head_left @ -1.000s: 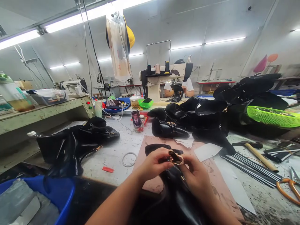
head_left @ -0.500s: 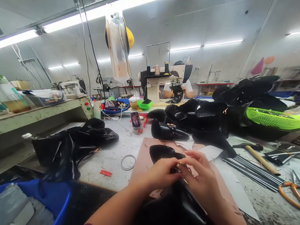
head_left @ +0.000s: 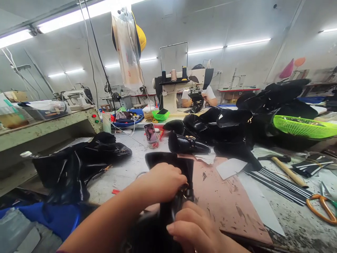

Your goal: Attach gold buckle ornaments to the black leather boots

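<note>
A black leather boot upper (head_left: 171, 160) with small gold-coloured hardware lies over the near edge of the pink board (head_left: 226, 189). My left hand (head_left: 165, 181) is closed on its upper part, the fingers curled over the leather by the buckled strap (head_left: 188, 191). Lower down, my right hand (head_left: 193, 225) has its fingers curled against the right side of the same boot upper; its grip is slightly blurred. Part of the boot upper is hidden under both hands and my left forearm.
Black boot uppers (head_left: 189, 144) are piled behind the board, more (head_left: 71, 165) at left. A phone (head_left: 150, 134) stands on a jar. At right are striped strips (head_left: 279, 184), a hammer (head_left: 289, 172), scissors (head_left: 321, 207) and a green basket (head_left: 302, 126). A co-worker sits behind a sewing machine (head_left: 171, 95).
Both hands were together at the gold hardware; now they are apart, the right one lower. The boot upper has shifted left and turned, baring more of the pink board.
</note>
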`<action>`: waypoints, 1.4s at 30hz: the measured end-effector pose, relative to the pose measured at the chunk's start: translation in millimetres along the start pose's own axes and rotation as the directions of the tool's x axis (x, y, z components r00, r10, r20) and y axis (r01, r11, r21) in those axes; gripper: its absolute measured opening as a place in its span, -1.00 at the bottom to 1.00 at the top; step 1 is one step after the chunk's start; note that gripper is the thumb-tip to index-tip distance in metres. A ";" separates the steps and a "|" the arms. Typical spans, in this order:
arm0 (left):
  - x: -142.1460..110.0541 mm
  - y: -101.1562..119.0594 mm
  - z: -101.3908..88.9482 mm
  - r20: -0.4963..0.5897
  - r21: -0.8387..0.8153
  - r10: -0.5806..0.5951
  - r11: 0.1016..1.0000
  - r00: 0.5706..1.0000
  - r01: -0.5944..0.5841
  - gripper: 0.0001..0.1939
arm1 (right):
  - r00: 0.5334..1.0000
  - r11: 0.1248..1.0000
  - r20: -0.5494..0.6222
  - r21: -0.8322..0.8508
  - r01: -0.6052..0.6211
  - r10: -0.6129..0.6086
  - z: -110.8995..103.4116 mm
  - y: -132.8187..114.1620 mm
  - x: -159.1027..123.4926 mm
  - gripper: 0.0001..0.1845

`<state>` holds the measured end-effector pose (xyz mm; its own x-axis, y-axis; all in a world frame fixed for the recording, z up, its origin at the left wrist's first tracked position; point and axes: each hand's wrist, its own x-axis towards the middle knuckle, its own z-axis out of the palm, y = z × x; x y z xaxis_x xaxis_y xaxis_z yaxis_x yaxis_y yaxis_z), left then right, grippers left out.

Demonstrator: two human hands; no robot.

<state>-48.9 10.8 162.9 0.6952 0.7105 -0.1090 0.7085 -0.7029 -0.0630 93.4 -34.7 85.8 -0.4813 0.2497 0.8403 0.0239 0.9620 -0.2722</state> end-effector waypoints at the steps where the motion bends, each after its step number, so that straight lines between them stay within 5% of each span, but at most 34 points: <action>1: -3.2 -3.9 -4.2 -0.012 0.026 -0.021 0.999 1.000 0.021 -0.82 | 1.000 1.000 0.005 0.012 -0.002 0.002 -0.8 -1.0 -0.4 -0.70; 6: -13.1 -12.5 -4.1 0.153 -0.049 -0.058 0.997 0.986 0.066 -0.78 | 0.999 0.990 0.002 0.136 -0.034 0.034 -8.0 -1.0 -2.8 -0.67; 9: -17.2 -5.7 14.4 0.261 -0.230 -0.003 0.971 0.965 0.065 -0.80 | 0.968 0.958 -0.035 0.150 -0.242 0.250 -14.6 4.8 -8.8 -0.71; 13: -16.8 -0.8 30.3 0.190 -0.434 -0.017 0.895 0.982 0.099 -0.80 | 0.889 0.895 -0.116 0.115 -0.431 0.443 -29.8 16.3 -10.3 -0.69; 16: -13.4 -4.8 26.9 0.103 -0.642 -0.098 0.753 0.990 0.141 -0.79 | 0.903 0.931 -0.231 0.054 -0.360 0.363 -44.1 23.0 -0.6 -0.66; 21: -10.5 -3.7 19.0 0.105 -0.889 -0.145 0.429 0.984 0.158 -0.81 | 0.881 0.940 -0.330 0.077 -0.332 0.338 -59.1 31.0 8.7 -0.67; 26: -3.8 -1.4 36.2 0.146 -0.973 -0.228 0.143 0.963 0.182 -0.74 | 0.719 0.799 -0.349 0.284 -0.531 0.602 -61.1 45.5 -11.0 -0.86; 29: 2.1 -7.6 54.0 0.155 -0.983 -0.335 0.038 0.929 0.178 -0.69 | 0.627 0.627 -0.137 0.373 -0.684 0.767 -61.0 49.7 -22.8 -0.97; 33: 8.5 -15.4 73.2 0.057 -0.998 -0.337 -0.001 0.940 0.060 -0.67 | 0.555 0.484 0.185 0.320 -0.814 0.811 -56.1 50.3 -27.3 -0.84; 36: 11.3 -17.3 80.8 -0.039 -0.999 -0.264 0.020 0.964 -0.035 -0.70 | 0.557 0.521 0.169 0.215 -0.826 0.813 -51.8 53.6 -26.3 -0.70; 42: 14.0 -12.5 79.2 -0.119 -0.982 -0.322 0.175 0.939 -0.065 -0.75 | 0.590 0.615 0.249 -0.031 -0.788 0.768 -58.4 56.0 -24.4 -0.87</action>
<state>-57.6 26.9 83.7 0.4393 0.8976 0.0361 0.1985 -0.1362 0.9706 157.6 19.6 77.4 -0.4834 0.8588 0.1697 0.4209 0.3980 -0.8152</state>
